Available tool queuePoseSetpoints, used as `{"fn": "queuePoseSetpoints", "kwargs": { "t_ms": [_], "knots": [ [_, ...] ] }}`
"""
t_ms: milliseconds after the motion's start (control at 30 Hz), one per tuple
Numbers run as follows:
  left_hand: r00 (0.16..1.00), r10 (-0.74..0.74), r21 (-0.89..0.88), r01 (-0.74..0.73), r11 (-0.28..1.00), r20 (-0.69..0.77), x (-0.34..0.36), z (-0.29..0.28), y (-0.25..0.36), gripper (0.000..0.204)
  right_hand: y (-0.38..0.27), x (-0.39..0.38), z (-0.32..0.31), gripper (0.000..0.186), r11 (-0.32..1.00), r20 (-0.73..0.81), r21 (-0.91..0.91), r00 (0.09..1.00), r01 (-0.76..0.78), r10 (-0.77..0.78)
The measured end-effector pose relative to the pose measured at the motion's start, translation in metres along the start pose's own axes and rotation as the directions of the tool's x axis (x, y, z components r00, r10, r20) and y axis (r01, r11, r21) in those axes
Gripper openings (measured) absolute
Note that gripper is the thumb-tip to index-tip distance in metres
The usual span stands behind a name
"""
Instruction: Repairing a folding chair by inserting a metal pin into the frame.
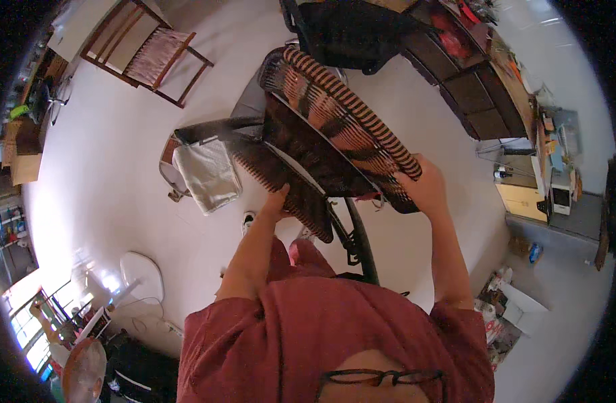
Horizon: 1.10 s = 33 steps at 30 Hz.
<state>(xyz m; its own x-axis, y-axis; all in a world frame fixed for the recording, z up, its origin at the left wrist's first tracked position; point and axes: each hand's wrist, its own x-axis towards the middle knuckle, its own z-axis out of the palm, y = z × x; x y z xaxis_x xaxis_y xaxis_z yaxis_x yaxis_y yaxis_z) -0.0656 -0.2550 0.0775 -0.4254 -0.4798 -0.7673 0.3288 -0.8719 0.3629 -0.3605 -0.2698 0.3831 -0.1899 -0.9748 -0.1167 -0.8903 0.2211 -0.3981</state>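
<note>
In front of me a dark-framed piece of furniture, apparently a chair, has woven panels in brown and black stripes. My right hand [423, 185] grips the near right end of the larger woven panel [348, 111], its fingers wrapped over the thick striped rim. My left hand [278, 203] is closed on the edge of the narrower woven panel [278, 174], thumb on top; its other fingers are partly hidden. The larger panel leans up and away, and a dark gap shows between the two. A black curved tube [362, 242] runs down toward my legs on the right.
A pale towel [209, 173] hangs over something just left of the woven panels. Beyond stands a wooden chair [157, 57] with a pinkish seat cover. A black office-type chair [355, 30] is at the far side, beside dark drawers [479, 101]. A white fan-like object [141, 277] lies left.
</note>
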Motion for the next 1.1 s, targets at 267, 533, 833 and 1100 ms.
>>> {"fn": "queuePoseSetpoints", "kwargs": {
  "t_ms": [267, 533, 833, 1100],
  "knots": [
    [0.998, -0.038, 0.06, 0.041, 0.997, -0.051, 0.039, 0.0, -0.008, 0.056, 0.02, 0.025, -0.007, 0.036, 0.997, -0.001, -0.069, 1.0, -0.018, 0.018],
    [0.953, 0.167, 0.806, -0.302, 0.509, 0.252, 0.013, -0.008, 0.03, 0.065, 0.016, 0.04, -0.011, 0.035, 0.973, 0.065, 0.003, 0.971, -0.233, 0.232],
    [0.96, -0.109, 0.085, 0.09, 0.992, 0.259, 0.017, -0.01, 0.093, 0.061, 0.033, 0.031, -0.003, 0.044, 0.989, -0.14, -0.112, 0.987, -0.093, 0.077],
    [0.857, -0.431, -0.045, 0.46, 0.887, 0.283, 0.021, -0.057, 0.149, 0.06, 0.02, -0.016, 0.005, 0.036, 0.985, -0.147, 0.175, 0.989, -0.007, 0.033]
  ]
}}
